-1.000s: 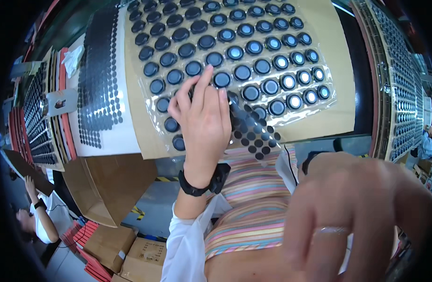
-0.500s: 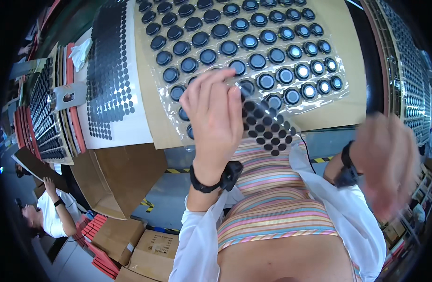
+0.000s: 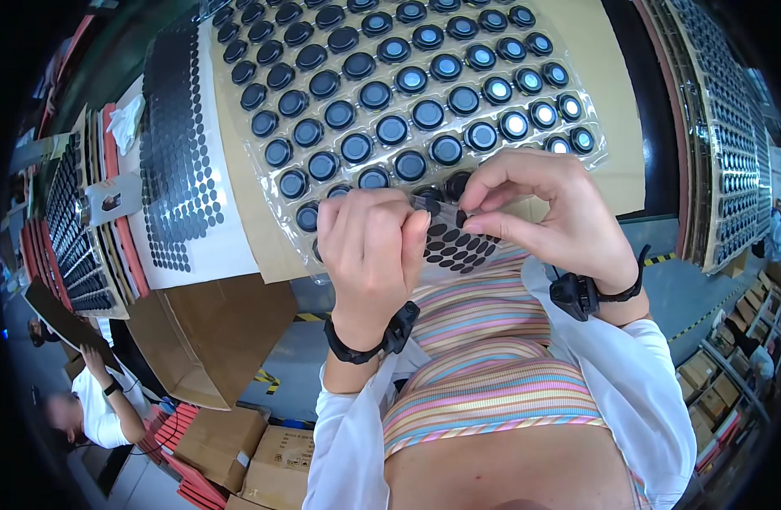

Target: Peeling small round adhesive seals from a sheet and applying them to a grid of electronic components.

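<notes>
My left hand point(image 3: 369, 246) is closed on the edge of a clear sheet of black round stickers point(image 3: 454, 246), held above the near edge of the table. At the sheet's upper corner my right hand point(image 3: 560, 208) pinches one small black round sticker point(image 3: 461, 218) between thumb and forefinger. Whether that sticker is fully off the sheet I cannot tell. Just beyond both hands lies a clear plastic tray point(image 3: 594, 153) with rows of round black parts point(image 3: 392, 129). Many of these have shiny grey centres. My hands hide a few of the nearest parts.
Brown cardboard point(image 3: 616, 110) lies under the tray. To the left, a larger sticker sheet point(image 3: 182, 161) rests on a white surface near a crumpled tissue point(image 3: 125, 123). Stacked trays point(image 3: 722, 153) stand at right. An open carton point(image 3: 203, 340) is below left, near a co-worker point(image 3: 101, 408).
My right hand has come in from the far right to the sheet and now pinches a sticker. My left hand still holds the sheet, now slightly lower in view.
</notes>
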Demonstrator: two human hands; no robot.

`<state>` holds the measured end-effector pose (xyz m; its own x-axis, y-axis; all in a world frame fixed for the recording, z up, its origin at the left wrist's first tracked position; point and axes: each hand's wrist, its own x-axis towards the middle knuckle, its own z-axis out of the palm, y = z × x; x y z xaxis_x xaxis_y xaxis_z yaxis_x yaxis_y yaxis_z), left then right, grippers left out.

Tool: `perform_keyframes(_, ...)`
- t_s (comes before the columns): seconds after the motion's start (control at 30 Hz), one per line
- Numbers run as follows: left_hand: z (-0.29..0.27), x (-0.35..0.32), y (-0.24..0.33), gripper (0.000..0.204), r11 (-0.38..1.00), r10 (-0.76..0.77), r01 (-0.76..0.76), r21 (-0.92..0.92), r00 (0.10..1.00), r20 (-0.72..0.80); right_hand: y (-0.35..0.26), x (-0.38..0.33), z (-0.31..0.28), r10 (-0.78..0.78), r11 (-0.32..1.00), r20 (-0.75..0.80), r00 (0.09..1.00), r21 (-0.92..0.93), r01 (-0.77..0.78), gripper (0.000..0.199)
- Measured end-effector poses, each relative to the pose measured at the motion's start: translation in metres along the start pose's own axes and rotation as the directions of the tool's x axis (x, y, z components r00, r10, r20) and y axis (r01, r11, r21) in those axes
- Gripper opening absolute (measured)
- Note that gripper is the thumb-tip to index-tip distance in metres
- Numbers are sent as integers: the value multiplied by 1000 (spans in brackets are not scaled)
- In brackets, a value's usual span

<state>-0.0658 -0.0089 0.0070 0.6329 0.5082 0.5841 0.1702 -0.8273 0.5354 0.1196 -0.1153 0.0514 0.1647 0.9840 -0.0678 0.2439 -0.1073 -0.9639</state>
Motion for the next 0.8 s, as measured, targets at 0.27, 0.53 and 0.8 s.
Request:
perform_keyframes(0.27,4,-3,-4,17,1000,-17,17,8,1000,-9,6,4,-1,67,994,39,997,85,-70,19)
perform_keyframes(0.53,8,-2,-1,13,999,-49,48,24,998,35,7,8,-5,165,976,101,981,129,-177,15)
perform_keyframes(0.8,11,4,16,14,934,-314,273,229,935,166,9,5,-8,52,990,62,997,-135,-43,13)
